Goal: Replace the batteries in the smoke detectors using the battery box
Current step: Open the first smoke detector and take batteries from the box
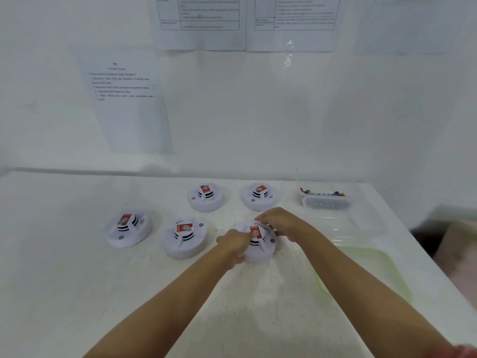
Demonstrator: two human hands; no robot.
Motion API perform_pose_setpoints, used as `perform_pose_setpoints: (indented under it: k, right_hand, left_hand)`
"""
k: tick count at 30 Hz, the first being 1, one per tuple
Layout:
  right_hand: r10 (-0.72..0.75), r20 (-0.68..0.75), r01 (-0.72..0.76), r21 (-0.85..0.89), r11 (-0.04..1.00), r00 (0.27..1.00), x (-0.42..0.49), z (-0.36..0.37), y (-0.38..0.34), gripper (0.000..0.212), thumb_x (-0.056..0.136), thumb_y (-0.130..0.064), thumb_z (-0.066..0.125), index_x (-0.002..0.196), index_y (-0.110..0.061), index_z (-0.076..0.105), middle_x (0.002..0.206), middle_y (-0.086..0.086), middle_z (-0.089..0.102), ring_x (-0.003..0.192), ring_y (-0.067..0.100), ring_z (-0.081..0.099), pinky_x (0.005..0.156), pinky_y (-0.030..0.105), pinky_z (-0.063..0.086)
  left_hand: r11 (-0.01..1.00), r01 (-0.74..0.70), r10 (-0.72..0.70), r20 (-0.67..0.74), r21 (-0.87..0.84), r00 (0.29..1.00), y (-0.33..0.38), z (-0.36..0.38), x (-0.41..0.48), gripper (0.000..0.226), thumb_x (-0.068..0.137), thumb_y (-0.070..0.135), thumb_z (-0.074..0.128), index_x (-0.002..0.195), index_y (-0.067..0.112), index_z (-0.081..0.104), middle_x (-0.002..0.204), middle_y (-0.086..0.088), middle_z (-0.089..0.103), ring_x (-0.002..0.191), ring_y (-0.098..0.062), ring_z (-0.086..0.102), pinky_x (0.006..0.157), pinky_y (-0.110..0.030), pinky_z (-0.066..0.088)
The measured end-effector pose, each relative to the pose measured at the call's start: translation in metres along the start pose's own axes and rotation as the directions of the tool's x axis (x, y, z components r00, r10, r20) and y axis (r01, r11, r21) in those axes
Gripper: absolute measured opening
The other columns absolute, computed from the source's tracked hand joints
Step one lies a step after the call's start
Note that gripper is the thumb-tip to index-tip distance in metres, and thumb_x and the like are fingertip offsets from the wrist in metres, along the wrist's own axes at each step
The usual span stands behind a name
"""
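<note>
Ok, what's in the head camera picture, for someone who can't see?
A person's left hand and right hand grip the nearest round white plastic smoke detector, red-labelled, on a white table. Four matching detectors lie nearby; a clear plastic battery box sits far right.

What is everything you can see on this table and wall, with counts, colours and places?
free smoke detectors: four, white with red labels; two at the back, two front left
held smoke detector: one, white with red label; front centre
battery box: one, clear, mixed-colour batteries inside; back right
clear tray: one, transparent; just in front of the battery box
green tray: one, pale green; near right edge
table: one, white
paper sheets: at least three, white; on the wall
left hand: grips the held smoke detector's left side
right hand: fingers curled over its far rim
</note>
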State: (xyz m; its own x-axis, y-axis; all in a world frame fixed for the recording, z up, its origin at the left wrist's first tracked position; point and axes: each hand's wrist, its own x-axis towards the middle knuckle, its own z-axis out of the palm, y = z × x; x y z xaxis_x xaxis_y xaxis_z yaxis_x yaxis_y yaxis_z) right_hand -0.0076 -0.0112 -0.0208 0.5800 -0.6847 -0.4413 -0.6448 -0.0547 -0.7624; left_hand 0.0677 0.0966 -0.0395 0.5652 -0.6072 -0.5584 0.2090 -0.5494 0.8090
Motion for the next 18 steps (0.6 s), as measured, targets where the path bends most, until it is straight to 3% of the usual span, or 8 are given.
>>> perform_pose_setpoints:
  k: [2, 6, 13, 16, 18]
  right_hand:
    - [-0.024, -0.004, 0.024, 0.032, 0.999, 1.0, -0.002, -0.003, 0.003, 0.03, 0.088, 0.001, 0.046, 0.114, 0.012, 0.057, 0.119, 0.026, 0.059, 0.098, 0.027, 0.059, 0.069, 0.025, 0.045]
    - [-0.049, 0.0, 0.049, 0.097, 0.994, 0.999, -0.011, -0.007, 0.003, 0.028, 0.086, 0.007, 0.05, 0.108, 0.003, 0.065, 0.106, 0.019, 0.064, 0.08, 0.019, 0.055, 0.065, 0.023, 0.046]
    - [-0.091, -0.022, 0.094, 0.258, 0.962, 0.996, -0.019, -0.01, 0.007, 0.035, 0.089, 0.006, 0.048, 0.12, -0.007, 0.06, 0.112, 0.016, 0.063, 0.092, 0.025, 0.057, 0.062, 0.024, 0.049]
    - [-0.109, -0.043, 0.117, 0.307, 0.945, 0.993, -0.022, -0.012, 0.009, 0.039, 0.087, 0.01, 0.047, 0.12, -0.007, 0.06, 0.105, 0.012, 0.063, 0.094, 0.027, 0.058, 0.064, 0.026, 0.05]
    - [-0.121, -0.056, 0.133, 0.326, 0.936, 0.991, -0.025, -0.015, 0.01, 0.041, 0.087, 0.01, 0.047, 0.121, -0.008, 0.06, 0.106, 0.012, 0.063, 0.095, 0.027, 0.059, 0.066, 0.026, 0.051]
  left_hand:
    - [0.997, -0.042, 0.043, -0.024, 0.057, 0.999, 0.0, 0.001, 0.002, 0.042, 0.093, 0.022, 0.056, 0.129, 0.002, 0.044, 0.137, -0.017, 0.04, 0.122, -0.031, 0.044, 0.093, -0.038, 0.05]
    - [0.978, -0.147, 0.156, -0.051, 0.146, 0.987, 0.001, 0.0, 0.002, 0.041, 0.093, 0.02, 0.057, 0.128, 0.0, 0.047, 0.129, -0.018, 0.051, 0.115, -0.032, 0.051, 0.094, -0.041, 0.049]
    - [0.933, -0.352, 0.352, 0.008, 0.075, 0.936, 0.01, -0.005, -0.008, 0.028, 0.097, 0.014, 0.046, 0.125, 0.01, 0.051, 0.119, -0.003, 0.056, 0.107, -0.024, 0.052, 0.095, -0.039, 0.045]
    - [0.914, -0.406, 0.405, 0.067, 0.017, 0.912, 0.016, -0.011, -0.01, 0.019, 0.098, 0.007, 0.043, 0.108, 0.018, 0.055, 0.092, 0.009, 0.053, 0.099, -0.02, 0.049, 0.086, -0.035, 0.045]
    - [0.902, -0.432, 0.43, 0.109, -0.006, 0.896, 0.02, -0.015, -0.011, 0.024, 0.097, 0.006, 0.044, 0.11, 0.024, 0.052, 0.095, 0.011, 0.056, 0.1, -0.019, 0.051, 0.08, -0.03, 0.048]
